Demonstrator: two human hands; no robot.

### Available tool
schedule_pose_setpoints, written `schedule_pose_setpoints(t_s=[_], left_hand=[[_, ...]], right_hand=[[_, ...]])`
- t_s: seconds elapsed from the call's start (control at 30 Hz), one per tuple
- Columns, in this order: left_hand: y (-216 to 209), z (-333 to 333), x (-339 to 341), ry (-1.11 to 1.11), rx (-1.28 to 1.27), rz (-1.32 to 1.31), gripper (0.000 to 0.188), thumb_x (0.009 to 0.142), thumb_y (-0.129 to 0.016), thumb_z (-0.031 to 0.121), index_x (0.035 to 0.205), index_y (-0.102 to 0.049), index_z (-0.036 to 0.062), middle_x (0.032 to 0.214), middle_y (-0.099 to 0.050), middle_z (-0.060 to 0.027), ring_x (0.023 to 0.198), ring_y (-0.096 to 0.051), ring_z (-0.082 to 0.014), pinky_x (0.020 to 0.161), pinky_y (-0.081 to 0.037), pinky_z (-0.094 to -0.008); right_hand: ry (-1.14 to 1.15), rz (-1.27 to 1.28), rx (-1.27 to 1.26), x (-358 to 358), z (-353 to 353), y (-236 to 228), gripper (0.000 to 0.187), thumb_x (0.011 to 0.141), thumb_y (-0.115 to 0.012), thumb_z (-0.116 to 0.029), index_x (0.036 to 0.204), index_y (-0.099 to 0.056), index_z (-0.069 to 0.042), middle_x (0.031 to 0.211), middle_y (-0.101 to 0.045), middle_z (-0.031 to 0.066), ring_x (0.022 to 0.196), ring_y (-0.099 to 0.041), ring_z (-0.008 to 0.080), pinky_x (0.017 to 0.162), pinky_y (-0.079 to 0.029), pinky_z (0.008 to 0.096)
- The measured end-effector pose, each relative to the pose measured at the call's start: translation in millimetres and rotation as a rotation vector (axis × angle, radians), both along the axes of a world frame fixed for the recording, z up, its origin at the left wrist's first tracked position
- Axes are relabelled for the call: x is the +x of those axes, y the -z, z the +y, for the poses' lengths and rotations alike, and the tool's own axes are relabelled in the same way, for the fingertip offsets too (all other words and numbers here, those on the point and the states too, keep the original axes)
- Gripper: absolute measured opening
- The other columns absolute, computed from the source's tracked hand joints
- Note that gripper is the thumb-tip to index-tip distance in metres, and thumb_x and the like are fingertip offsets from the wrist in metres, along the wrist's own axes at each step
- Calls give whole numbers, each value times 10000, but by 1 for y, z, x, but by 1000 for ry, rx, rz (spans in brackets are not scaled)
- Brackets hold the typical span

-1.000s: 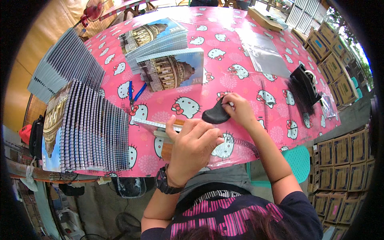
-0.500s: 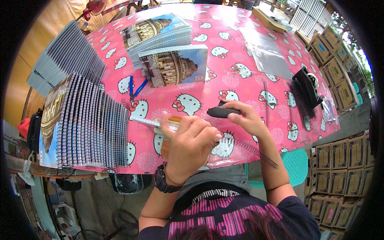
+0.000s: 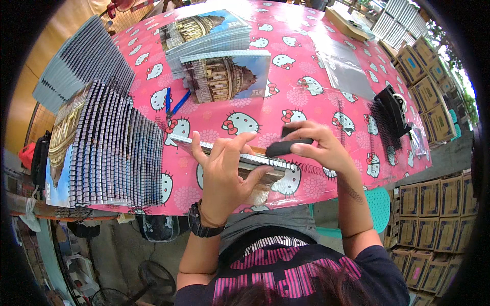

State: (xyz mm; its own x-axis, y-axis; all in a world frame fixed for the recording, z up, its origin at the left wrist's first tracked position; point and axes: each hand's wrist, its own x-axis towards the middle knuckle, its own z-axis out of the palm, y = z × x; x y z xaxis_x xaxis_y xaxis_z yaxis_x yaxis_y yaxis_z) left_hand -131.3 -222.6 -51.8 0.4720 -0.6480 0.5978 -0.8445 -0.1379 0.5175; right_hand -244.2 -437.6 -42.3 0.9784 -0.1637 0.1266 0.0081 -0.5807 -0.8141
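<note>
My left hand (image 3: 223, 171) grips a notebook (image 3: 255, 173) on edge near the front of the table, its punched white edge turned up. Thumb and fingers press it from opposite sides. A dark wire coil (image 3: 311, 169) trails off the notebook's right end, passing under my right wrist. In my right hand (image 3: 324, 148) is a black, soft-looking piece (image 3: 287, 148), pinched between thumb and fingers and held against or just over the punched edge; actual contact is unclear. The hand is slightly blurred. How far the coil runs through the holes cannot be made out.
Stacks of spiral-bound notebooks (image 3: 109, 153) stand at the left, more (image 3: 71, 71) behind. Notebooks with a domed building on the cover (image 3: 224, 79) lie ahead, blue-handled pliers (image 3: 176, 104) beside them. Clear plastic sheets (image 3: 347, 71), a black holder (image 3: 390, 109) and loose coils (image 3: 383, 127) are at right.
My left hand has opened from its curl and now clasps the notebook, which has tilted into view. My right hand has brought the black piece toward the notebook's punched edge.
</note>
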Motion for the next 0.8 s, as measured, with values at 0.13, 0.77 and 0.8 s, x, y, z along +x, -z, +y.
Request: schedule_pose_setpoints(t_s=[0.13, 0.77, 0.8], left_hand=[[1, 2, 6, 11, -5, 33, 722, 639, -810, 290, 1249, -476, 95, 903, -607, 2, 970, -564, -188, 1086, -54, -554], [59, 21, 45, 89, -772, 918, 583, 803, -687, -3, 1335, -449, -17, 1116, -516, -41, 1026, -507, -118, 928, -394, -264], [59, 21, 45, 86, -775, 935, 569, 813, -677, -2, 1335, -452, -17, 1106, -516, -35, 1021, -506, -113, 925, -394, -260]], right_hand=[[-474, -243, 712, 3, 11, -22, 374, 844, -613, -318, 1004, -680, 14, 1143, -605, 206, 1086, -559, 282, 933, -414, 377], [-175, -94, 102, 38, 13, -9, 444, 839, -598, -395, 1031, -678, -3, 1176, -590, 213, 1058, -578, 296, 913, -429, 393], [-302, -165, 362, 34, 17, -15, 390, 844, -606, -346, 1036, -679, -14, 1167, -594, 211, 1056, -577, 300, 907, -433, 395]])
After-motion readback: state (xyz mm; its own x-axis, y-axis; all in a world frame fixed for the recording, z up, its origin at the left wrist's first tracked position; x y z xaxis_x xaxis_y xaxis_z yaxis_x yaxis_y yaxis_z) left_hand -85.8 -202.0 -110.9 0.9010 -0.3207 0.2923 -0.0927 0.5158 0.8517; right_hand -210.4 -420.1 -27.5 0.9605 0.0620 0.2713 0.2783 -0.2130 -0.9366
